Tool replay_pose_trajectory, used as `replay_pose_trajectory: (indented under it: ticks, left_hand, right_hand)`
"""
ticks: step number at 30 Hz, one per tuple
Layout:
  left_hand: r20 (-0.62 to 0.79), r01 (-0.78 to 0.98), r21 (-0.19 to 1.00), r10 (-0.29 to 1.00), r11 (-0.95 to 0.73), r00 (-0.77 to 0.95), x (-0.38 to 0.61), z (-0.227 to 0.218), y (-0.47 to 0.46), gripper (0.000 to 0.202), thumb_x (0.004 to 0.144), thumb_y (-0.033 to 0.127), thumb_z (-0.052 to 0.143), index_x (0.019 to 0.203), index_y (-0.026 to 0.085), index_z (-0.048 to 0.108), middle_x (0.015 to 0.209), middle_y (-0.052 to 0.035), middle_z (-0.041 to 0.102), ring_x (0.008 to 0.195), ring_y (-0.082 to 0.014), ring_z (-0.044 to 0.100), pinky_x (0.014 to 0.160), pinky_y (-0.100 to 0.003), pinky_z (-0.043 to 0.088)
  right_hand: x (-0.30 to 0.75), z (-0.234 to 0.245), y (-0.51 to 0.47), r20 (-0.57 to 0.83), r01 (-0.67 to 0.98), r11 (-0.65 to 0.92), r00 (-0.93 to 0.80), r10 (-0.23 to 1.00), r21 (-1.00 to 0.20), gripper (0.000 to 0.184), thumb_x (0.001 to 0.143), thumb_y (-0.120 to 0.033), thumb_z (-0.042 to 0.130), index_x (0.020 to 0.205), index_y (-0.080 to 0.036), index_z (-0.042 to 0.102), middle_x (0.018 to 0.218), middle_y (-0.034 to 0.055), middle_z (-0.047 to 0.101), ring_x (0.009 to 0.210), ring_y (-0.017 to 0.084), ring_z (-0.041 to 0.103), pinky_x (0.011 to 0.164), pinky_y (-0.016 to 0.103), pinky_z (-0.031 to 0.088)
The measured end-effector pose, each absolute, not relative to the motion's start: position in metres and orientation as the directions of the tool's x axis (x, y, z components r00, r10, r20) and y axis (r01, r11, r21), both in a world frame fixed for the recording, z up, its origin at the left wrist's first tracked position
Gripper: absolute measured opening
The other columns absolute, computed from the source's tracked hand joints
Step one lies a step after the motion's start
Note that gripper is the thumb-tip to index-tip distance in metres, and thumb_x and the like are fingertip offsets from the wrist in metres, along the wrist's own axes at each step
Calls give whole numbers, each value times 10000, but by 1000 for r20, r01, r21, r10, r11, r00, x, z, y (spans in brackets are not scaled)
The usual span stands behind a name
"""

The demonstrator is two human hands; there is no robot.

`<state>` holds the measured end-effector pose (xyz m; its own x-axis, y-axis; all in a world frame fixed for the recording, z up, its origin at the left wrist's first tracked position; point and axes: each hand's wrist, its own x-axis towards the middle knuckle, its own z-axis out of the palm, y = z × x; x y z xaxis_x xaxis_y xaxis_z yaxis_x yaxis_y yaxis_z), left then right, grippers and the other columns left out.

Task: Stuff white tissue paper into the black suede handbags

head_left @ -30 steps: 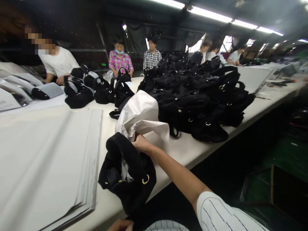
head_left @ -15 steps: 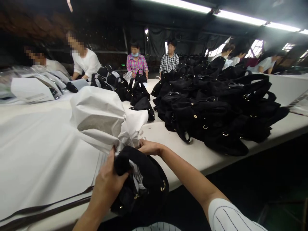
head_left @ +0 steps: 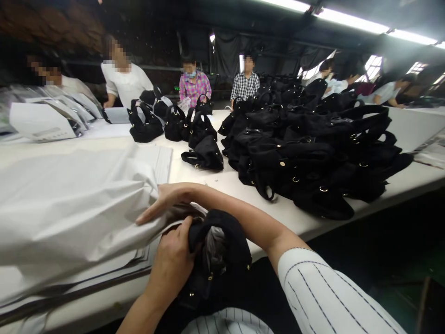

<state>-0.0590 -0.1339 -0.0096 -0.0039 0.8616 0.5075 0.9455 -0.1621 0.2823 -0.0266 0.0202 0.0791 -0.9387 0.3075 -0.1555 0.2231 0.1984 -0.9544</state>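
My left hand (head_left: 173, 263) is closed around the rim of a small black bag (head_left: 222, 250) at the table's near edge, with gold rings on its side. White tissue paper (head_left: 79, 208) runs from inside the bag out across the table to the left. My right hand (head_left: 166, 198) lies flat on that paper with fingers stretched out, arm crossing over the bag.
A large heap of black bags (head_left: 313, 153) fills the table to the right. A few more black bags (head_left: 174, 125) stand further back. A stack of white sheets (head_left: 86, 260) lies under the paper. Several people sit along the far side of the long white table (head_left: 264, 208).
The bunched white paper has come down from upright to lie flat leftward. My right hand moved left onto it and opened. My left hand keeps its hold on the bag.
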Motion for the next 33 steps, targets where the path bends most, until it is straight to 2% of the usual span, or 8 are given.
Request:
replay_pose_trajectory:
  ticks: [3, 6, 9, 14, 20, 26, 30, 33]
  left_hand:
    - [416, 880, 443, 909, -172, -31, -70, -14, -136, 390, 826, 227, 560, 1205, 148, 507, 1012, -127, 686, 946, -293, 659, 813, -416, 538]
    - [442, 824, 547, 887, -146, -136, -81, -24, -148, 382, 856, 289, 556, 1219, 189, 490, 1136, -116, 647, 1087, -286, 626, 914, -427, 522]
    - [487, 804, 591, 826, -73, -283, -84, -31, -162, 405, 855, 262, 525, 1253, 216, 468, 1210, -99, 601, 1132, -261, 603, 986, -414, 493]
    - [546, 835, 549, 746, 25, -381, -77, -22, -156, 328, 822, 315, 549, 1114, 169, 528, 1090, -118, 604, 1030, -274, 611, 918, -389, 490]
    - [327, 809, 513, 806, 288, -494, -82, -19, -123, 255, 860, 421, 490, 826, 186, 584, 639, -35, 596, 600, -218, 598, 574, -292, 336]
    - [303, 685, 712, 813, 154, -497, -89, -21, -119, 211, 785, 363, 523, 872, 185, 595, 810, -55, 650, 745, -226, 627, 639, -290, 420]
    - [323, 830, 541, 878, 135, -353, -92, -12, -128, 274, 715, 265, 533, 950, 177, 642, 926, -110, 624, 915, -304, 605, 799, -376, 469]
    - [300, 875, 445, 890, 188, -344, -94, -7, -130, 288, 734, 227, 496, 973, 177, 650, 926, -114, 645, 884, -315, 624, 764, -379, 464]
  right_hand:
    - [-43, 68, 9, -405, 448, 442, -894, 193, -777, 277, 553, -293, 863, 630, -117, 663, 592, 9, 647, 595, 190, 629, 529, 257, 506]
    - [-36, 64, 3, -185, 371, 542, -912, 367, -754, 149, 616, -198, 764, 643, -117, 641, 606, 17, 630, 644, 208, 634, 563, 263, 501]
    - [-8, 69, 6, 131, 138, 352, -756, 641, -926, 164, 660, -157, 686, 817, -112, 670, 779, 27, 671, 804, 206, 650, 703, 274, 528]
    - [54, 72, 10, 34, -188, -55, -437, 899, -981, 355, 636, -283, 736, 944, -130, 644, 913, 56, 691, 843, 213, 656, 760, 324, 548]
    - [93, 55, -9, 152, 58, 217, -543, 826, -975, 265, 687, -201, 645, 940, -148, 702, 880, 38, 711, 887, 239, 657, 812, 334, 541]
    - [101, 62, -22, 4, 93, 80, -629, 778, -992, 502, 660, -254, 773, 1136, -136, 667, 1080, 81, 716, 1051, 280, 656, 922, 394, 539]
    - [92, 60, -15, -41, 74, 17, -711, 702, -997, 558, 618, -309, 837, 1129, -151, 677, 1087, 82, 717, 1021, 264, 671, 867, 363, 565]
    - [79, 48, -9, -79, 151, 42, -709, 700, -988, 529, 598, -324, 834, 1076, -145, 693, 963, 70, 732, 864, 248, 692, 739, 336, 575]
